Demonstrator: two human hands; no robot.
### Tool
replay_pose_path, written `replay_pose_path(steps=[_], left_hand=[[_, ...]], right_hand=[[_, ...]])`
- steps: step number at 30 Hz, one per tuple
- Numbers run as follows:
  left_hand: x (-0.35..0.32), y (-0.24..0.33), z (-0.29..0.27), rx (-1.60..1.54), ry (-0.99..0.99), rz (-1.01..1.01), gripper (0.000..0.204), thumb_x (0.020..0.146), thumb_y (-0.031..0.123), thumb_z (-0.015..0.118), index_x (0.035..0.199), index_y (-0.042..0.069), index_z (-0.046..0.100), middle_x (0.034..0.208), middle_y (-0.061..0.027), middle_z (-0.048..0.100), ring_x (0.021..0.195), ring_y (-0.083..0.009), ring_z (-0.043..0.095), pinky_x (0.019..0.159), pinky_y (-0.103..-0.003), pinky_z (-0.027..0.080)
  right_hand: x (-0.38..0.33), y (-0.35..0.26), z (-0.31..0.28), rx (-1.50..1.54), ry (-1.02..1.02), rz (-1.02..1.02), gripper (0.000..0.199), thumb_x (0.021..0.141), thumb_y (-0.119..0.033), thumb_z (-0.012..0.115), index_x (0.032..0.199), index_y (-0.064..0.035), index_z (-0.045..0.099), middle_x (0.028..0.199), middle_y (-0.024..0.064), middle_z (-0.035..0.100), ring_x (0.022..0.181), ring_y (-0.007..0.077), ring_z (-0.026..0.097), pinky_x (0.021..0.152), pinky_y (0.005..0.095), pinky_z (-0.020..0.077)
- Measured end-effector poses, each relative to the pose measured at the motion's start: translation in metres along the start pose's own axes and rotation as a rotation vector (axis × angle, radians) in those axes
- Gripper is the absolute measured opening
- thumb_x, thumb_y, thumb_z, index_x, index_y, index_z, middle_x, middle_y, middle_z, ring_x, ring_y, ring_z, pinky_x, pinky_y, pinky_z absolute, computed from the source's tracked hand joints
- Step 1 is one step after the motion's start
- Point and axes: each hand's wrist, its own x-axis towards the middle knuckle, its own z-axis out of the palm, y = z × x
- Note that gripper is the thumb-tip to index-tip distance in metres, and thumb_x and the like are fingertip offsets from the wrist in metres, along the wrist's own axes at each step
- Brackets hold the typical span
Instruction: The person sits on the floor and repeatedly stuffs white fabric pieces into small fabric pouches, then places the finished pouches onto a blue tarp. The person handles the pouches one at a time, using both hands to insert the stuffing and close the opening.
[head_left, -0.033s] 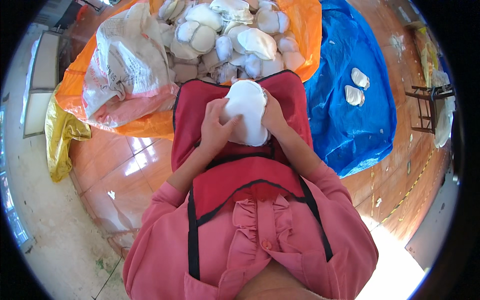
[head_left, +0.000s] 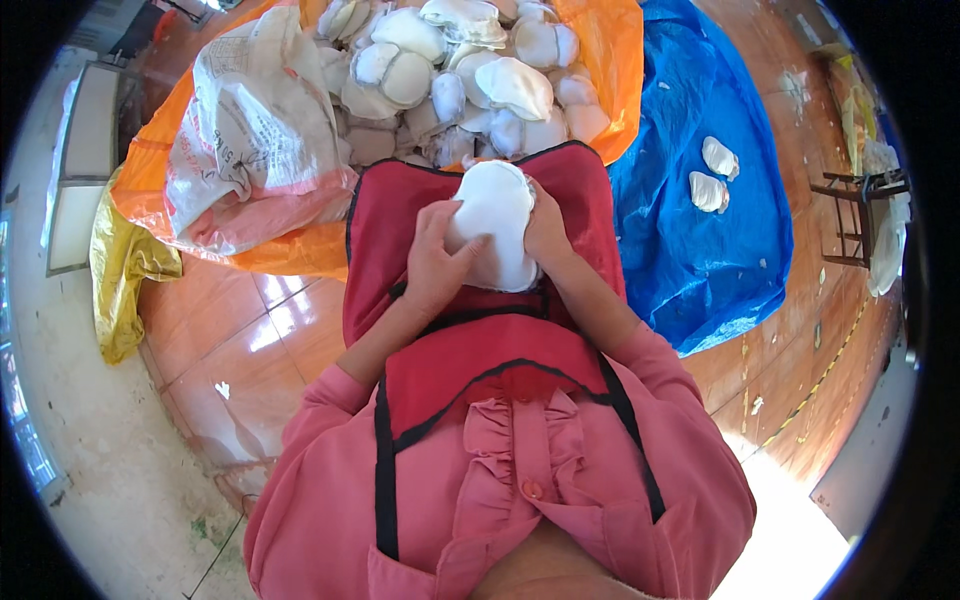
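Over my lap, a white oblong fabric pad (head_left: 500, 215) with rounded ends is held between both hands. Its right edge shows several layers, so it may be a stack. My right hand (head_left: 546, 230) grips that edge, fingers partly hidden behind it. My left hand (head_left: 436, 258) is closed on the left side, its thumb lying across the white face and its fingertips at the edge. A red apron (head_left: 390, 225) with black trim spreads beneath the pad.
Ahead, a heap of similar white pads (head_left: 410, 80) lies on an orange sheet (head_left: 610, 60). A white woven sack (head_left: 255, 120) rests at its left. Two small white bundles (head_left: 709, 191) sit on a blue tarp (head_left: 690, 270) at the right. A yellow bag (head_left: 125, 270) is far left.
My left hand has shifted slightly, with its fingers a little higher and further right on the pad. The pad's left side looks more shaded. My right hand has hardly moved.
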Motion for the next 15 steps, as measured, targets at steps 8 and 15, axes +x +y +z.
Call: replay_pose_path(steps=[8, 15], left_hand=[[-0.003, 0.002, 0.004, 0.037, -0.049, 0.03, 0.052, 0.081, 0.02, 0.074, 0.126, 0.005, 0.053, 0.129, -0.015, 0.049, 0.121, -0.031, 0.049, 0.103, -0.038, 0.041], [0.005, 0.002, 0.004, 0.048, -0.074, 0.003, 0.054, 0.08, 0.022, 0.074, 0.126, 0.006, 0.053, 0.129, -0.015, 0.048, 0.121, -0.0319, 0.048, 0.102, -0.04, 0.041]], right_hand=[[0.0, 0.021, 0.007, 0.442, 0.14, 0.2, 0.031, 0.091, -0.008, 0.054, 0.12, -0.0008, 0.058, 0.111, 0.0121, 0.067, 0.101, 0.0188, 0.062, 0.09, 0.0323, 0.0482], [0.002, 0.011, 0.002, 0.176, 0.089, 0.189, 0.037, 0.088, -0.012, 0.061, 0.124, -0.002, 0.056, 0.115, 0.013, 0.065, 0.105, 0.0202, 0.06, 0.094, 0.0325, 0.0463]])
